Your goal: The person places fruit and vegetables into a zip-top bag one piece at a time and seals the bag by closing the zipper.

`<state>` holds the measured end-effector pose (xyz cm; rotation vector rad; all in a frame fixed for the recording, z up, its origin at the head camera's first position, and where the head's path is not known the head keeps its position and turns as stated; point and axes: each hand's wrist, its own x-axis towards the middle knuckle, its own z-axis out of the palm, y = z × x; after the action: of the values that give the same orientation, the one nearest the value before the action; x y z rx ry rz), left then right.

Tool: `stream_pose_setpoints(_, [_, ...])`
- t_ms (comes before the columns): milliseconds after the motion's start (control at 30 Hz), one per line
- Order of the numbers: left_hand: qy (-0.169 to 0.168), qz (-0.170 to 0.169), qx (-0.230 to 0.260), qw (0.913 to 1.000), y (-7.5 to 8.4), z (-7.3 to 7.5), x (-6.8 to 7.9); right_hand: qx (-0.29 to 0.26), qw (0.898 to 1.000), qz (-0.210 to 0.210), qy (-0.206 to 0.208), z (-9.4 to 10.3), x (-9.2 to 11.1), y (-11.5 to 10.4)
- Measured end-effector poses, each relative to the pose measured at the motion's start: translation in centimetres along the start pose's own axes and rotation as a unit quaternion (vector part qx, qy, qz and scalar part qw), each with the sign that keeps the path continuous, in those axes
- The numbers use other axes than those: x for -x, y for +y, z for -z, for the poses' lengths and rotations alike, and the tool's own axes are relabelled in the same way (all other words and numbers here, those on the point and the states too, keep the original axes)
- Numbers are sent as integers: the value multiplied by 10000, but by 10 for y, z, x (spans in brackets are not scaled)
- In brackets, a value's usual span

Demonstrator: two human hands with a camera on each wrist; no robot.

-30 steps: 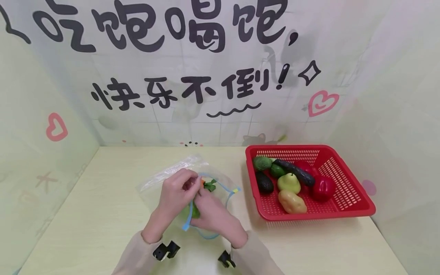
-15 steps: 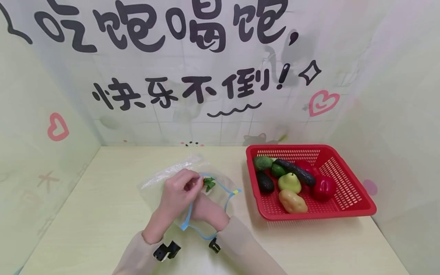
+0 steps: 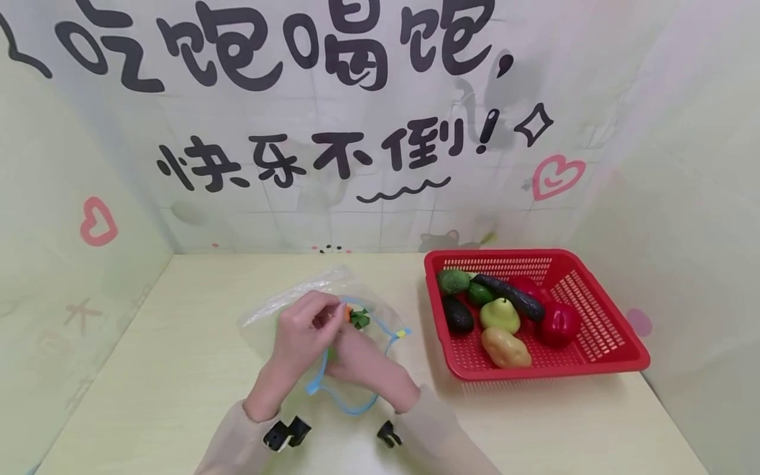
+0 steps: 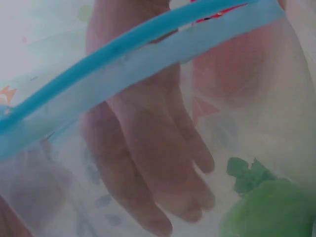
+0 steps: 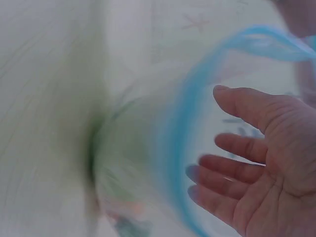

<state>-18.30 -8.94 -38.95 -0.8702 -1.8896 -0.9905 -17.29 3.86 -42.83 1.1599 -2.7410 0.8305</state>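
A clear plastic zip bag (image 3: pixel 261 320) with a blue zip edge (image 3: pixel 354 411) lies on the table, its mouth spread toward me. My left hand (image 3: pixel 307 330) pinches the edge of that mouth between thumb and fingers. Through the mouth reaches my right hand (image 3: pixel 365 363); in the right wrist view its fingers are spread and loosely bent, the palm bare. Inside the bag, a round green vegetable (image 4: pixel 271 212) shows through the film in the left wrist view. Green leaves (image 3: pixel 359 319) beside an orange piece (image 3: pixel 348 313) show just past my hands; the rest of it is hidden.
To the right stands a red plastic basket (image 3: pixel 635 359). It holds a long dark eggplant (image 3: pixel 513 297), a yellow-green pear (image 3: pixel 500 316), a potato (image 3: pixel 506 349), a shiny red round piece (image 3: pixel 559 325) and several green pieces. Printed walls enclose the pale table (image 3: pixel 172 369).
My right hand went deeper into the bag half a second ago and has since drawn partly back toward me. The blue edge has shifted slightly. My left hand keeps its pinch in place.
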Motion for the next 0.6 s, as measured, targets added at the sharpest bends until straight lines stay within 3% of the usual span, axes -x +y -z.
stream_pose_setpoints(133, [-37,44,60,10000,-1,-1,0,-318,9986,329,246,25,35,-1])
stream_pose_setpoints(267, [-4,24,81,10000,-2,-3,0,-405,9911,468,1175,46,68,8])
stream_pose_setpoints(400, [50,23,118,9999,-3,-3,1,93,9796,-77,2007,68,94,23])
stream_pose_setpoints(600, [45,45,132,9999,-3,-4,0,592,9639,-1306,2242,96,125,50])
